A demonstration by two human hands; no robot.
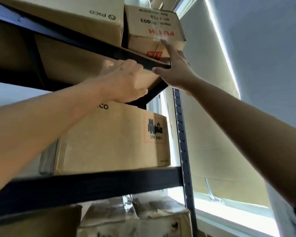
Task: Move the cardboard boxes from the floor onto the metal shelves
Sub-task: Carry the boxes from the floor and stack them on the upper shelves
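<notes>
Grey ceiling (263,23) and a bright window (229,211) with a pale blind (212,125) are filling the right side of the head view, seen from low down. On the left, dark metal shelves (85,183) are rising up, with a post full of holes (181,134) at the corner.

Up on the top shelf, a small box with red letters (154,26) is sitting upside down at the right end — just beside a big box (72,16) with "PICO" on it. The small box is poking a little past the shelf edge.

The right hand (174,69) is reaching up with fingers spread wide, and its fingertips are touching the front of the small box while the thumb is lying under the shelf rim. The left hand (123,81) is curled over the front bar of the top shelf, holding it.

One shelf down, another big box (113,137) with a battery warning sign is sitting. Under that — more worn boxes (135,219), partly blurry.
</notes>
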